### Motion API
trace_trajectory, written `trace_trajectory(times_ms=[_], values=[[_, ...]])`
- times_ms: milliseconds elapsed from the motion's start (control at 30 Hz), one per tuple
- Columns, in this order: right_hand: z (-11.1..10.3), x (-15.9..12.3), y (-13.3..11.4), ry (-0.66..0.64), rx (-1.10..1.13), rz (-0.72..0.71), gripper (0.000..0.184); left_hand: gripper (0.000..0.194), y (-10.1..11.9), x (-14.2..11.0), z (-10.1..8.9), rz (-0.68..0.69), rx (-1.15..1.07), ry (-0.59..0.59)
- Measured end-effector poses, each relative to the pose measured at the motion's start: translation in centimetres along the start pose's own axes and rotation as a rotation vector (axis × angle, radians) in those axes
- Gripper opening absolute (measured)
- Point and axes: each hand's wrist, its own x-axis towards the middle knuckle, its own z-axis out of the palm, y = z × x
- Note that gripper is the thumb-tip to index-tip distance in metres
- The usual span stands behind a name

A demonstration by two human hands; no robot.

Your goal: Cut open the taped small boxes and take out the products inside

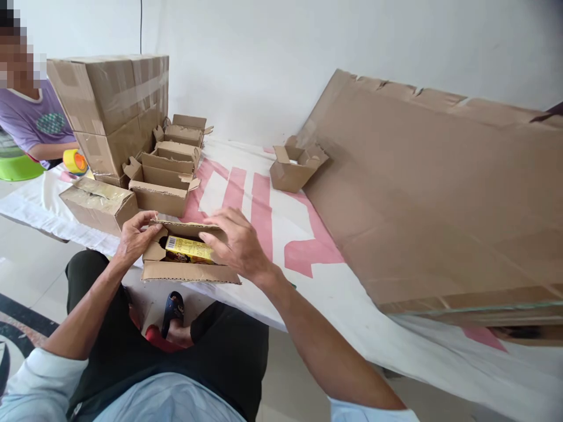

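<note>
An open cardboard box [190, 272] sits at the table's near edge in front of me, its long flaps folded out. Inside lies a yellow and brown printed packet [190, 248] with a barcode on one end. My left hand [137, 237] pinches the box's far left corner, thumb inside and fingers outside. Over the right end of the box, my right hand [240, 243] is slightly blurred, thumb and fingers apart. It covers that end of the packet, and I see nothing held in it.
Left stand several open cardboard boxes [160, 190], a taped box [99, 202] and stacked taped cartons [116, 97]. A tape roll [74, 162] lies beside a seated person [39, 120]. Another open box [288, 176] touches a large cardboard sheet [431, 199] on the right.
</note>
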Motion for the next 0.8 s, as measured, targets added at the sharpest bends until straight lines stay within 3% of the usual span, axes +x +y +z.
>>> trace_trajectory(times_ms=[100,200,300,567,800], values=[[1.8,4.7,-1.3,-0.150,0.028,-0.028,0.017,0.050,0.0,0.1,0.3,0.025,0.027,0.014],[3.7,8.2,-2.1,-0.330,0.027,0.084,0.020,0.050,0.0,0.0,0.6,0.028,0.027,0.025],[5.0,9.8,-2.4,-0.420,0.046,0.192,0.024,0.049,0.0,-0.1,0.9,0.016,0.023,0.023],[7.2,9.9,-1.6,-0.382,0.251,0.187,0.020,0.042,-0.3,0.0,1.1,0.026,0.049,0.009],[7.5,8.8,-0.9,-0.313,0.460,0.227,0.024,0.062,0.1,0.3,-0.1,0.001,-0.038,-0.070]])
